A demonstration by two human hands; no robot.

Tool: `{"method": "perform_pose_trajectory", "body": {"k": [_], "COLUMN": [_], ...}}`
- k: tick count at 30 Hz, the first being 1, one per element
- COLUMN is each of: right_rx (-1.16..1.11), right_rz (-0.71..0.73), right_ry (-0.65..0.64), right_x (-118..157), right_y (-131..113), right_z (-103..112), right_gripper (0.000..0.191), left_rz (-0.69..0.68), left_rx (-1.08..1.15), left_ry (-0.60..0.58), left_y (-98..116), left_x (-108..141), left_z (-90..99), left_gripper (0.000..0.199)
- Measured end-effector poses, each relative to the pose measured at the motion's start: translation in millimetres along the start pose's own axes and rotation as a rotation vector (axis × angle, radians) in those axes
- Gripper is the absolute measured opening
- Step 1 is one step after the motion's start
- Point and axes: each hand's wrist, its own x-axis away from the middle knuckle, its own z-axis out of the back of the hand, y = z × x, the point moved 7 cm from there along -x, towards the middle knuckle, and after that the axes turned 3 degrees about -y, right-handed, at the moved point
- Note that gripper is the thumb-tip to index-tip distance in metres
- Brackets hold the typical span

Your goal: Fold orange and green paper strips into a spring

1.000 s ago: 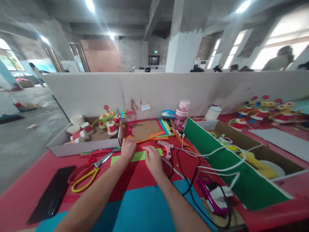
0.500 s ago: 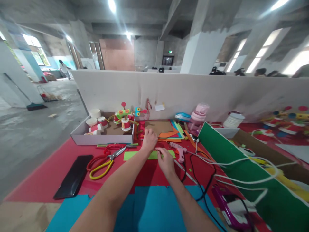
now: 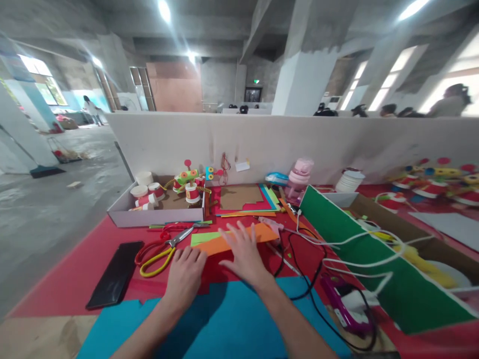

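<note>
Blue sheet [image 3: 232, 324] nearer wearer than scissors [image 3: 182, 236]. Right of scissors: right hand [image 3: 247, 259] open, fingers spread over 1 orange strip [image 3: 216, 245]; left hand [image 3: 185, 273] closed on its left end. Orange strip newly arrived, partly covering green strip [image 3: 200, 238], now piece being handled.

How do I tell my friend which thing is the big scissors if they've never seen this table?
On the left of the red table, find the flat, shiny black phone. Just to its right lie the big metal scissors. Their silver blades point away from you, and unlike anything beside them, they have one red handle loop and one yellow one.
</note>
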Motion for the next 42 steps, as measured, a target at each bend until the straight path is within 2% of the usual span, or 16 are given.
{"method": "perform_pose_trajectory", "body": {"k": [2,5,7,10,15,19,22,25,29,32,36,37,39,42], "right_rx": [-0.001,-0.026,-0.034,-0.022,-0.028,-0.088,-0.127,-0.158,-0.212,-0.251,-0.077,-0.049,-0.121,-0.305], "right_rz": [0.050,0.053,0.032,0.009,-0.024,-0.017,-0.007,-0.017,-0.085,-0.130,-0.226,-0.239,-0.157,0.014], "right_ry": [-0.090,-0.148,-0.138,-0.100,-0.116,-0.157,-0.177,-0.225,-0.277,-0.301,-0.338,-0.336,-0.334,-0.342], "right_x": [13.3,39.0,56.3,76.5,84.1,74.7,68.4,64.9,62.7,65.4,75.5,76.3,71.6,54.5], "right_y": [-20.3,-36.4,-37.9,-33.5,-28.1,-33.2,-32.5,-21.6,7.6,31.5,48.1,44.1,17.9,-35.2], "right_z": [-4.2,-9.0,-12.5,-20.8,-32.9,-30.0,-27.6,-28.2,-23.0,-10.0,18.4,25.4,32.0,19.1], "right_gripper": [0.073,0.060,0.049,0.037,0.036,0.040,0.042,0.047,0.050,0.043,0.027,0.038,0.063,0.065], "left_rz": [0.001,-0.034,-0.045,-0.053,-0.081,-0.165,-0.170,-0.139,-0.131,-0.149,-0.210,-0.218,-0.235,-0.278], "left_rx": [0.059,0.172,0.228,0.265,0.248,0.285,0.300,0.315,0.444,0.607,0.646,0.622,0.567,0.518], "left_ry": [0.011,0.027,0.029,-0.034,-0.114,-0.162,-0.215,-0.255,-0.251,-0.252,-0.199,-0.168,-0.119,-0.101], "left_y": [-10.6,-23.1,-29.9,-34.0,-18.2,6.7,12.7,4.1,-19.6,-35.1,-40.0,-39.3,-36.3,-30.6], "left_x": [32.6,66.1,80.0,89.2,77.4,57.5,45.2,36.0,25.2,20.5,24.1,26.2,30.3,34.4], "left_z": [-3.7,-7.4,-8.1,-12.0,-19.0,-28.2,-37.8,-44.1,-42.9,-41.5,-40.7,-40.3,-40.3,-43.0], "left_gripper": [0.029,0.033,0.033,0.030,0.039,0.053,0.057,0.051,0.043,0.035,0.034,0.036,0.040,0.041]}}
